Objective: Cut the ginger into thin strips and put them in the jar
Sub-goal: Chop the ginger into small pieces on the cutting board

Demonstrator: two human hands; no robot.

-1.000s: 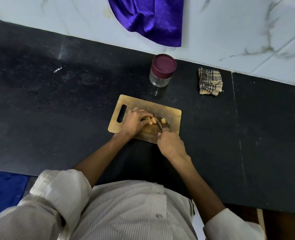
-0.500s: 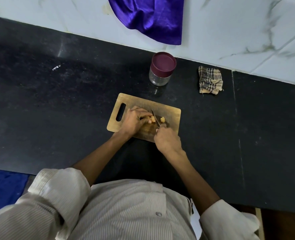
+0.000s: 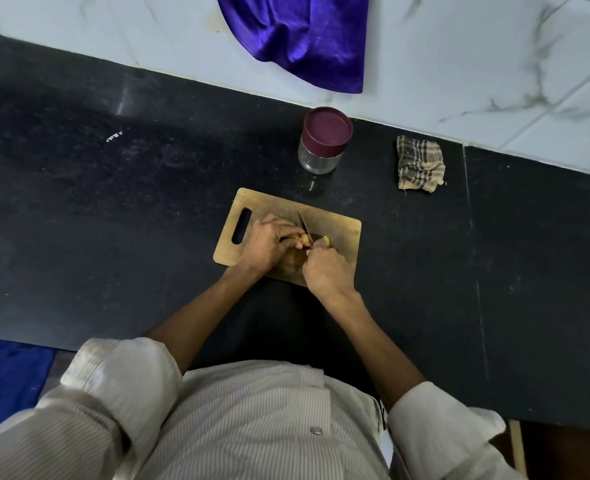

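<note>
A wooden cutting board point(image 3: 338, 226) with a handle slot lies on the black counter. My left hand point(image 3: 269, 242) grips a pale piece of ginger point(image 3: 302, 241) on the board, fingers curled over it. My right hand point(image 3: 328, 273) grips a knife point(image 3: 304, 226) whose blade stands against the ginger beside my left fingertips. A small cut piece of ginger point(image 3: 324, 241) lies just right of the blade. The glass jar point(image 3: 323, 140) with a maroon lid on it stands behind the board.
A folded checked cloth point(image 3: 419, 164) lies to the right of the jar. Purple fabric point(image 3: 297, 36) hangs over the white marble wall behind. A seam point(image 3: 473, 237) crosses the black counter on the right. Blue material point(image 3: 6, 379) shows at the lower left.
The knife and my right hand have shifted slightly forward and left along the ginger. My left hand stays on the ginger.
</note>
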